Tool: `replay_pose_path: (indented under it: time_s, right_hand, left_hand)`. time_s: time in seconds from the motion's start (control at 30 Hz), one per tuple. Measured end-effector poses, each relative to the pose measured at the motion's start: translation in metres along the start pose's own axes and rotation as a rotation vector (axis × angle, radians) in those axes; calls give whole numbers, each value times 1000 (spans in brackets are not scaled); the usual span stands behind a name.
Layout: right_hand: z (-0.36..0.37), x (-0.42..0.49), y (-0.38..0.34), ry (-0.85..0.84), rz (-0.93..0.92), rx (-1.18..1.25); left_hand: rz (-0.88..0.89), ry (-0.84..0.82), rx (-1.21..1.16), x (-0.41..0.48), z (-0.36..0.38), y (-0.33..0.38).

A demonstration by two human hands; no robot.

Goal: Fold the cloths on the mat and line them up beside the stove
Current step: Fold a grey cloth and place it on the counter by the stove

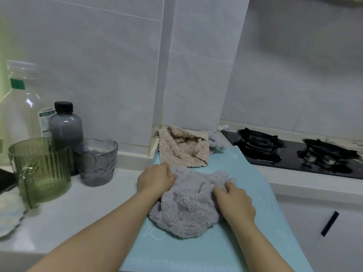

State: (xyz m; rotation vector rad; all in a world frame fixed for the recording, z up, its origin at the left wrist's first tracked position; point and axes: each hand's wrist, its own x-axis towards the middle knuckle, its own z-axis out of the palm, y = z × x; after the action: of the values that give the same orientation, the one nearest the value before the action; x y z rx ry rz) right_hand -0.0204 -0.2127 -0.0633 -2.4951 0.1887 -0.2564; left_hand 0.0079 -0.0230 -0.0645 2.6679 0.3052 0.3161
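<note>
Head view: one crumpled grey fleecy cloth (186, 205) is gripped by two hands, the left hand (156, 180) and right hand (234, 202) curled into its opposite edges, on one pale blue mat (196, 256). Just beyond the grip one rumpled beige cloth (182, 148) is seen, with the black two-burner stove (294, 154) further right.

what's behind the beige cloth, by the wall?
A second grey cloth pokes out past the right edge of the beige cloth, toward the stove; how far it runs behind is covered. Tiled wall directly behind. Not the near grey cloth.
</note>
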Motion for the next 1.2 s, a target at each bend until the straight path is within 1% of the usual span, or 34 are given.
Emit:
replay_pose_path:
  time_s: [0.07, 0.1, 0.13, 0.2, 0.23, 0.3, 0.37, 0.43, 0.47, 0.5, 0.53, 0.6, 0.63, 0.7, 0.8, 0.83, 0.87, 0.93, 0.97, 1.0, 1.13, 1.2]
  right_hand:
    - [-4, 16, -7, -68, 132, 108]
    - [-5, 22, -11, -89, 155, 91]
    - [-3, 29, -14, -108, 148, 20]
    - [3, 37, -18, -113, 70, -88]
    - [6, 42, -20, -113, 17, -49]
    - [6, 52, -25, -90, -52, 193]
    - [-2, 64, -28, 42, -105, 393]
    - [-10, 74, -27, 135, -134, 557]
    - [-10, 79, -26, 141, -130, 601]
    - [-6, 83, -22, 124, -125, 590]
    - [0, 87, -15, 83, -120, 498]
    - [11, 91, -4, -32, -121, 169]
    - [14, 93, -1, -70, -127, 31]
    - [12, 92, -3, -77, -129, -108]
    - [4, 92, -4, -102, -114, -214]
    - [2, 91, -3, -135, -77, -189]
    - [1, 91, -1, -156, -48, -124]
    - [-3, 88, 0, -162, -29, -32]
    - [-7, 85, 1, -160, -20, 1]
    - [-10, 84, 2, -150, -9, 39]
    - [-19, 71, 4, -187, -29, 216]
    - [-18, 68, 5, -173, -42, 251]
  left_hand:
    - [38, 44, -59, 0, -1, -2]
    - [59, 57, -70, -2, 0, -1]
    - [78, 68, -87, -2, 0, -1]
    - [84, 108, -180, -3, -1, 1]
    - [82, 145, -241, -3, -3, 1]
    - [95, 272, -307, -1, -14, 2]
    - [114, 399, -334, 6, -26, 6]
    - [120, 439, -286, 14, -37, 12]
    - [117, 418, -221, 18, -40, 16]
    - [115, 372, -125, 20, -41, 19]
    - [115, 304, -9, 21, -38, 23]
    - [116, 173, 223, 22, -29, 27]
    - [116, 120, 298, 22, -26, 27]
    - [127, 56, 364, 21, -23, 24]
    - [254, 34, 378, 23, -26, 18]
    - [304, -6, 343, 24, -27, 16]
    - [337, -79, 280, 24, -29, 16]
    - [341, -285, 163, 20, -33, 15]
    - [338, -366, 145, 18, -35, 14]
    - [343, -413, 151, 16, -37, 13]
    - [331, -428, 155, 15, -38, 8]
    - [329, -422, 144, 15, -37, 7]
